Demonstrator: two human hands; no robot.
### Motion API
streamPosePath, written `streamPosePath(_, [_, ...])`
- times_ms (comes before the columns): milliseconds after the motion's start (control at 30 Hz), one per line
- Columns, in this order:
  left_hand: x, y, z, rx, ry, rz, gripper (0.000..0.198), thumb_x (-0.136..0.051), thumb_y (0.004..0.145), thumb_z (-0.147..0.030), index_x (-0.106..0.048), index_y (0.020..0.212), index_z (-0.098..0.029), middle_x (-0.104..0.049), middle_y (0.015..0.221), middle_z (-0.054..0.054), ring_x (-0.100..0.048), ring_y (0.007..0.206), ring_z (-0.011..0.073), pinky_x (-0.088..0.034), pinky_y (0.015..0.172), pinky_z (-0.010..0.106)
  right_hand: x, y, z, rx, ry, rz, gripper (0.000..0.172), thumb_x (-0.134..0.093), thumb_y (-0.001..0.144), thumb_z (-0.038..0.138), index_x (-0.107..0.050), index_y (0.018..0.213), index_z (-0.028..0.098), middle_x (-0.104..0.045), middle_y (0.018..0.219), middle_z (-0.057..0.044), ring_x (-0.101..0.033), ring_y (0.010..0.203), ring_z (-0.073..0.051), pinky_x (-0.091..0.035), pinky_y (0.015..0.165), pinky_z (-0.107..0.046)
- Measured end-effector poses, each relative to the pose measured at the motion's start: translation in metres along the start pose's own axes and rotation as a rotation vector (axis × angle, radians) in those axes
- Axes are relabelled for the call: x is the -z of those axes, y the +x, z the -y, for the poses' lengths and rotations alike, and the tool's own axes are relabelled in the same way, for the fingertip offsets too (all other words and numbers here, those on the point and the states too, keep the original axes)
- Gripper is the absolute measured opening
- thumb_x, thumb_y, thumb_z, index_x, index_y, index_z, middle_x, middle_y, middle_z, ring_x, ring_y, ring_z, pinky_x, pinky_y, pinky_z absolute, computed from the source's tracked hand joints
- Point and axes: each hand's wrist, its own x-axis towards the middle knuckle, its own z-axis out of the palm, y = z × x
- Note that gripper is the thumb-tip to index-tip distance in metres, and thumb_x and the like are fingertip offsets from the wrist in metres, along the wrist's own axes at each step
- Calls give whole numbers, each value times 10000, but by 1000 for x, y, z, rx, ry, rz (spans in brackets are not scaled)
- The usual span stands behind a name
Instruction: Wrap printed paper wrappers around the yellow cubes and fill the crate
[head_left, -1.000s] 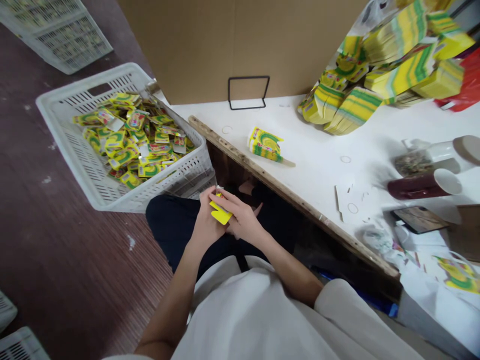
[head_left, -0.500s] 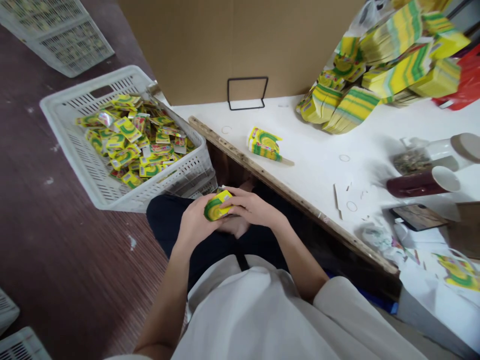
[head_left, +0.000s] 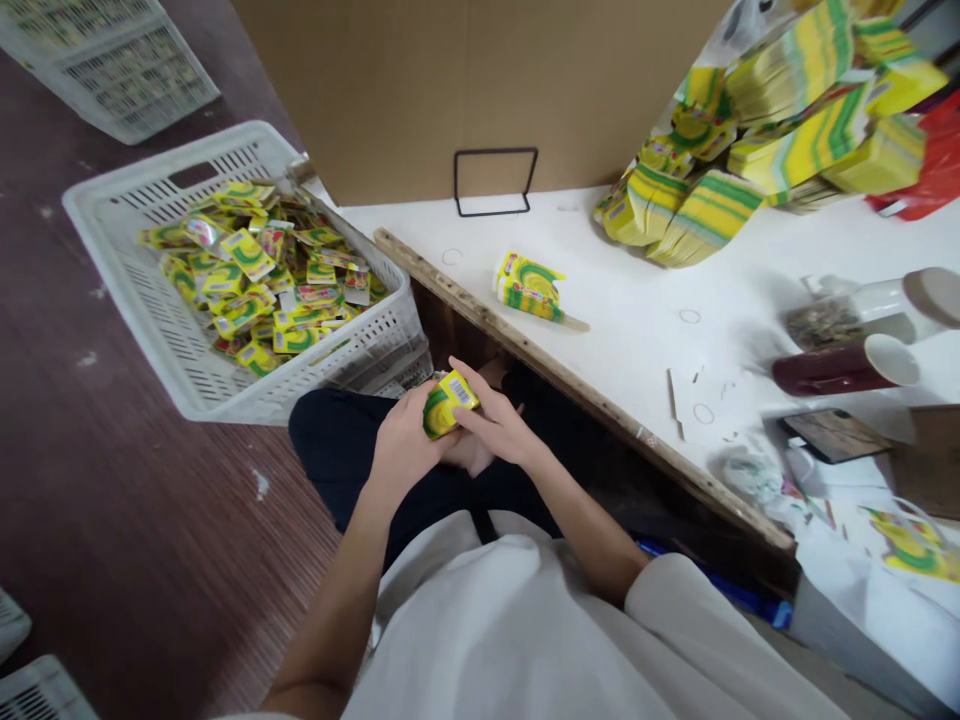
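A small yellow and green carton [head_left: 448, 403] with a barcode on one face is held over my lap by both hands. My left hand [head_left: 403, 447] wraps round its left side, fingers closed. My right hand [head_left: 496, 425] presses on its right side with fingers bent over it. Just left of my hands stands a white plastic crate [head_left: 135, 290] with several folded yellow and green cartons [head_left: 262, 270] inside.
A white table [head_left: 637, 300] with a rough wooden edge lies to the right. On it are a small stack of flat cartons [head_left: 531, 287], tall piles of flat cartons [head_left: 765, 150], a black wire stand [head_left: 495, 182], a dark red cup [head_left: 847, 368] and a phone [head_left: 834, 435].
The flat yellow piece seen one second ago is now a folded box. It has turned in my hands, so the barcode face now shows.
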Motion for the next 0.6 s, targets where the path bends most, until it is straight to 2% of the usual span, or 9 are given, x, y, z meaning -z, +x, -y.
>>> streamPosePath(133, [-4,7,4,-43,59,-46,583,-788,746,-375,-581,1259,-191,-709,1169,124,-699,1064,354,-588,918,498,-10,5,4,-26,-27,-106,535,-439,1001,340,-460,1530,266,-567,1498,-76,-523,1397,-264,-394,1199,-470])
streamPosePath(233, [9,24,13,-52,59,-147,632,-835,699,-441,-603,1235,-202,-705,1133,104,-694,1050,370,-586,925,531,-6,12,6,2,-31,-113,595,-423,1014,397,-358,1582,234,-571,1491,-116,-551,1371,-258,-426,1178,-458])
streamPosePath(267, [19,31,18,-32,42,-234,713,-860,674,-462,-581,1270,-189,-690,1176,111,-677,1097,377,-568,969,544,1,16,6,20,-35,-126,654,-450,1004,424,-292,1604,217,-566,1490,-134,-575,1341,-260,-451,1156,-462])
streamPosePath(333, [45,45,27,26,-8,-512,959,-910,628,-486,-461,1398,-134,-604,1345,156,-577,1273,396,-472,1111,578,24,28,4,59,-101,-222,764,-551,960,459,-241,1607,196,-555,1484,-163,-619,1256,-269,-497,1097,-475])
streamPosePath(367, [59,52,31,36,-12,-670,1088,-929,607,-500,-374,1460,-116,-536,1434,174,-487,1371,408,-407,1169,596,41,35,1,72,-175,-316,764,-607,931,457,-295,1578,197,-560,1466,-168,-624,1219,-273,-506,1071,-479])
streamPosePath(433, [79,59,36,0,-60,-896,1145,-919,654,-474,-257,1518,-117,-380,1573,171,-275,1509,414,-248,1247,625,78,50,-6,49,-378,-574,614,-673,896,413,-482,1432,180,-587,1382,-188,-582,1197,-296,-462,1079,-514])
streamPosePath(500, [82,57,38,-41,-128,-919,1097,-875,733,-436,-199,1537,-117,-260,1635,184,-188,1544,401,-203,1251,631,113,64,-17,-38,-492,-757,428,-657,907,335,-577,1269,122,-569,1313,-245,-516,1214,-325,-368,1109,-585])
streamPosePath(567, [63,47,36,-7,-209,-773,1051,-855,754,-414,-222,1537,-114,-258,1622,234,-278,1514,396,-278,1223,636,136,74,-30,-84,-514,-801,270,-727,839,247,-623,1050,115,-587,1189,-244,-481,1205,-340,-306,1107,-627])
streamPosePath(600, [48,40,34,41,-245,-677,988,-833,772,-431,-273,1526,-123,-332,1579,250,-363,1468,398,-345,1184,636,144,78,-36,-87,-510,-801,224,-754,809,223,-612,959,136,-598,1122,-217,-469,1206,-339,-290,1106,-631])
